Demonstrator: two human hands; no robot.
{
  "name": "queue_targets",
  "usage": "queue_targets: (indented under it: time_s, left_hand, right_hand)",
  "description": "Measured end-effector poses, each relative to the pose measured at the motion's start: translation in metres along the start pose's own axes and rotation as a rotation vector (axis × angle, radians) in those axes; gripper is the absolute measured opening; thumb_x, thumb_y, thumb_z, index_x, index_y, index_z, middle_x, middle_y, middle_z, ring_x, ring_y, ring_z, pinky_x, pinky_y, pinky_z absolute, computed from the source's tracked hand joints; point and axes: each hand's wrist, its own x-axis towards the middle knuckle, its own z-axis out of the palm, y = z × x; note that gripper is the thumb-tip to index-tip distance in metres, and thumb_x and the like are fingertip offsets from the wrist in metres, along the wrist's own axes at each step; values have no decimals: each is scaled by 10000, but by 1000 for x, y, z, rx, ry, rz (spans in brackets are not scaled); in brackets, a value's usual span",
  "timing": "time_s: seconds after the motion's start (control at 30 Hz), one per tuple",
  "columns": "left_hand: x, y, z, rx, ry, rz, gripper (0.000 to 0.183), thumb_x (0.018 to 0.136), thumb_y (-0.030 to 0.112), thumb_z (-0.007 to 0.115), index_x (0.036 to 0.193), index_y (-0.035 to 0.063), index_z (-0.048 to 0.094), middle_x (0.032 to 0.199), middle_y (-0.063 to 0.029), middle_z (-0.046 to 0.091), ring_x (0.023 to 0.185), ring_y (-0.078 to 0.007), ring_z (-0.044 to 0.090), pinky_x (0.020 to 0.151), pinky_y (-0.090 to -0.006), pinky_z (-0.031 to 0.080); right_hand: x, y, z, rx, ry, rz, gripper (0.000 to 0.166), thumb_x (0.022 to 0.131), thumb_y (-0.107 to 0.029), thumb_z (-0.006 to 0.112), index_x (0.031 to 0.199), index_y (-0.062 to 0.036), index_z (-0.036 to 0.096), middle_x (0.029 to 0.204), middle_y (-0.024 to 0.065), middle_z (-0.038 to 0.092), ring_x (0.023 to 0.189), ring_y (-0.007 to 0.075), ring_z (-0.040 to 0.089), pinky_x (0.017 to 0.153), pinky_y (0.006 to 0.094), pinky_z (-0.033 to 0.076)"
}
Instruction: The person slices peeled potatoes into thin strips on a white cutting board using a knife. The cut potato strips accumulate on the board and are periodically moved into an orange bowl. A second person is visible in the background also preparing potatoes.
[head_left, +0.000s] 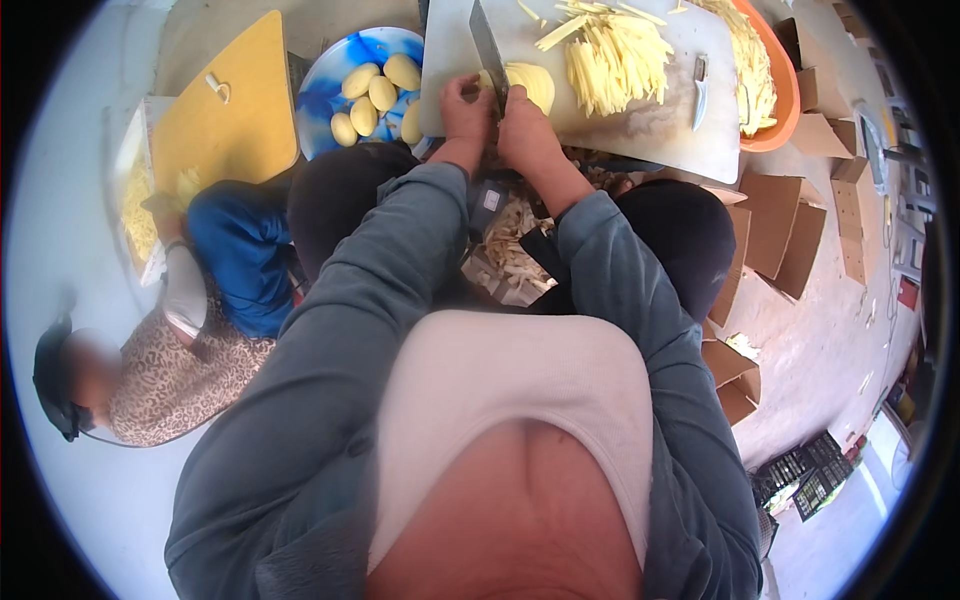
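My right hand (529, 133) grips a kitchen knife, its broad steel blade (489, 54) standing over the white cutting board (450, 37). To the left of the blade, my left hand (466, 116) holds a peeled potato (484, 78), mostly hidden by the fingers. Thin potato slices (532, 84) lie overlapped just right of the blade. Farther right on the board is a heap of cut potato strips (619, 60). A small peeler or knife with a pale blue handle (700, 94) rests near the board's right side.
Left of the board, a blue-and-white basin (319, 97) holds several peeled potatoes (382, 93). An orange tub (784, 90) of strips stands right. Peelings (517, 247) lie below, between my knees. At left, another person (195, 360) sits by a yellow board (240, 112). Cardboard boxes (772, 225) stand right.
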Motion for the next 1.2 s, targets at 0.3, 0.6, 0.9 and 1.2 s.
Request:
queue_targets:
  time_s: [0.3,0.6,0.9,1.2]
  left_hand:
    - [-3,11,-2,-62,-49,-83,324,710,133,681,1013,31,623,988,-148,557,842,-265,597,687,-348,536]
    - [-7,25,-5,-111,-56,-117,315,718,103,683,1016,26,613,1004,-137,535,680,-223,618,497,-308,556]
    - [-9,26,-3,-113,-58,-150,325,716,112,695,1020,27,618,1003,-138,544,749,-235,611,560,-315,552]
    - [-3,4,2,-69,-15,-103,335,695,156,700,1004,43,637,990,-138,565,910,-281,576,808,-365,490]
  right_hand:
    - [-12,-8,-17,-64,83,-104,168,813,6,477,956,67,411,734,309,588,745,467,600,670,516,482]
    - [-15,-8,-15,-60,76,-118,184,802,11,498,953,69,410,748,310,591,764,469,599,688,515,481]
    - [-13,-15,-21,-29,8,-24,197,811,2,473,989,65,419,865,307,596,845,467,595,746,507,479]
    - [-12,-20,-20,16,14,-17,212,789,3,479,978,72,413,817,313,599,830,474,593,736,514,471]
